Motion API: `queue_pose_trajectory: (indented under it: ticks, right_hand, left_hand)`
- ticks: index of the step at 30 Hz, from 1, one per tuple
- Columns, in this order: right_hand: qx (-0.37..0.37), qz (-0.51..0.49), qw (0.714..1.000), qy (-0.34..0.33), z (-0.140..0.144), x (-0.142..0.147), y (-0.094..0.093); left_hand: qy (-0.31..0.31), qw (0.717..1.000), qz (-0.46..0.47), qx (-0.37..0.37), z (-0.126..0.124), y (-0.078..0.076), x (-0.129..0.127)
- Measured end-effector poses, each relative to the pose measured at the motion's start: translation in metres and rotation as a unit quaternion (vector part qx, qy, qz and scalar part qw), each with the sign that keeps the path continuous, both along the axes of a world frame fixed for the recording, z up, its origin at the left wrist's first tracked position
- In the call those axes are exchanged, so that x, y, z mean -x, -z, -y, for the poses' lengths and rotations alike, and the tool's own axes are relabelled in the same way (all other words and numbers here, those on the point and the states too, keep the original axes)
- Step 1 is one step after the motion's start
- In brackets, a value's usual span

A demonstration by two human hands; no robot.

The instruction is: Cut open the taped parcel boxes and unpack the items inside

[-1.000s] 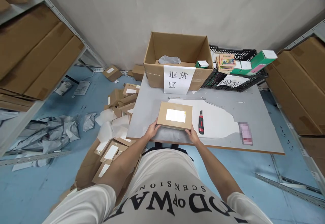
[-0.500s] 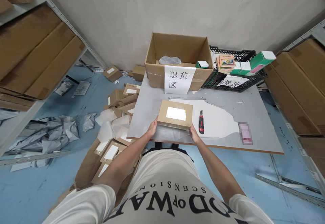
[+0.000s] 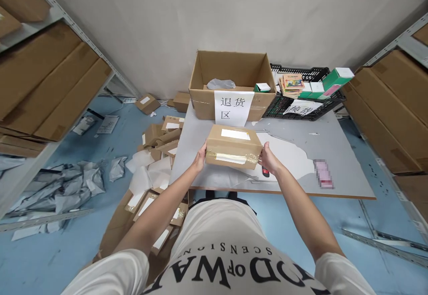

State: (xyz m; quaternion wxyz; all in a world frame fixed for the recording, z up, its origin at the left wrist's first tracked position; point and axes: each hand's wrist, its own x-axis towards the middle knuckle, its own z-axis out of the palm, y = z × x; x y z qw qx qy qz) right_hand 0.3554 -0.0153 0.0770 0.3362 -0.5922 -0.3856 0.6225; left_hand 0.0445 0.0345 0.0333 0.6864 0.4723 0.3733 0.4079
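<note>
Between my two hands is a taped brown cardboard box [image 3: 230,148], tilted so its front side faces me, with a white label on top and another white strip under clear tape on the front. My left hand [image 3: 200,156] grips its left end. On the right end, my right hand [image 3: 268,159] is closed around the side. A red and black utility knife [image 3: 265,172] lies on the table just below the right hand, mostly hidden by the box. White sheet material [image 3: 287,156] is spread on the table beside and partly behind the box.
At the table's back stand a large open carton [image 3: 232,69] with a paper sign [image 3: 233,107] and a black crate [image 3: 284,113] holding cards and green boxes. A pink blurred item [image 3: 323,174] lies right. Opened boxes [image 3: 174,125] are heaped on the floor left; shelves flank both sides.
The box has been raised and tipped so its taped front side now shows. It covers most of the utility knife, and my right hand has moved up and to the right with it.
</note>
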Motion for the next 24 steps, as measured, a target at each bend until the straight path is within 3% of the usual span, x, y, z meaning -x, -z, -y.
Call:
queue_pose_trajectory:
  ticks: [4, 8, 11, 17, 24]
  right_hand:
    - [0.096, -0.022, 0.995, 0.015, -0.014, -0.001, -0.007]
    - [0.166, -0.028, 0.986, 0.017, -0.028, 0.003, 0.004]
    - [0.178, -0.014, 0.984, 0.02, -0.034, 0.002, 0.016]
    - [0.083, -0.04, 0.996, 0.022, -0.023, 0.001, 0.043]
    - [-0.045, -0.102, 0.989, 0.092, -0.002, 0.025, 0.072]
  left_hand:
    - [0.03, 0.997, 0.061, 0.044, -0.004, -0.008, -0.011]
    - [0.04, 0.983, 0.047, 0.173, -0.012, -0.01, -0.013]
    - [0.049, 0.971, 0.038, 0.231, -0.022, -0.008, -0.012]
    - [0.018, 0.98, 0.011, 0.199, -0.035, 0.01, -0.012]
    - [-0.035, 0.994, 0.027, 0.101, -0.03, 0.032, -0.02]
